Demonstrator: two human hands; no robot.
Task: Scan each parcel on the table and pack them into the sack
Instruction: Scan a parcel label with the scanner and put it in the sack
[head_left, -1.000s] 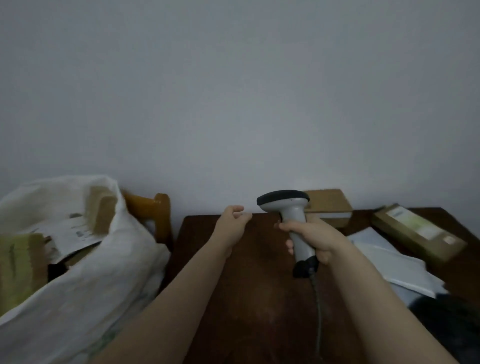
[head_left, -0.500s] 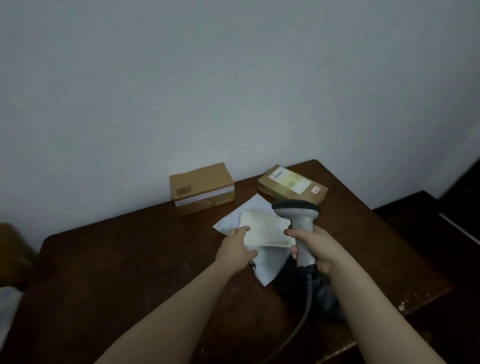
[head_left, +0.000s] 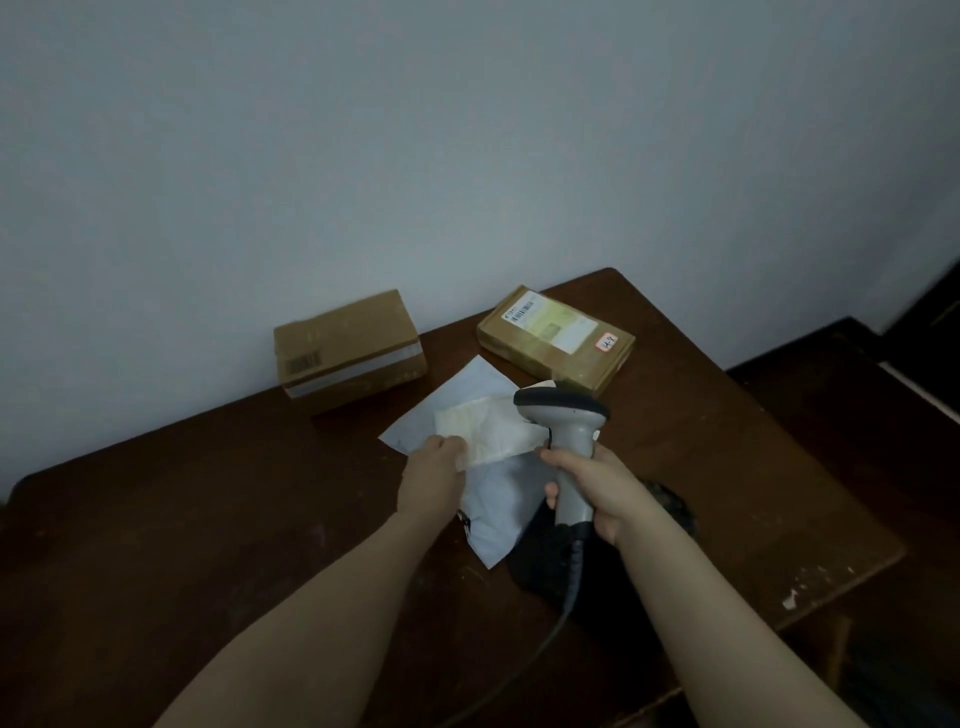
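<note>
Wide bare wood down the left of the table (head_left: 182, 519), easy way in! Along the back, taped box (head_left: 348, 348) and flat labelled box (head_left: 556, 332), a gap between. White mailer (head_left: 493, 519) and dark bundle (head_left: 535, 566) crowd the middle.

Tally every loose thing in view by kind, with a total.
Cardboard boxes: 2
White mailer bag: 1, gripped by the left hand
Dark bundle beneath it, kind unclear: 1
Handheld scanner: 1, in the right hand
Total: 5
</note>
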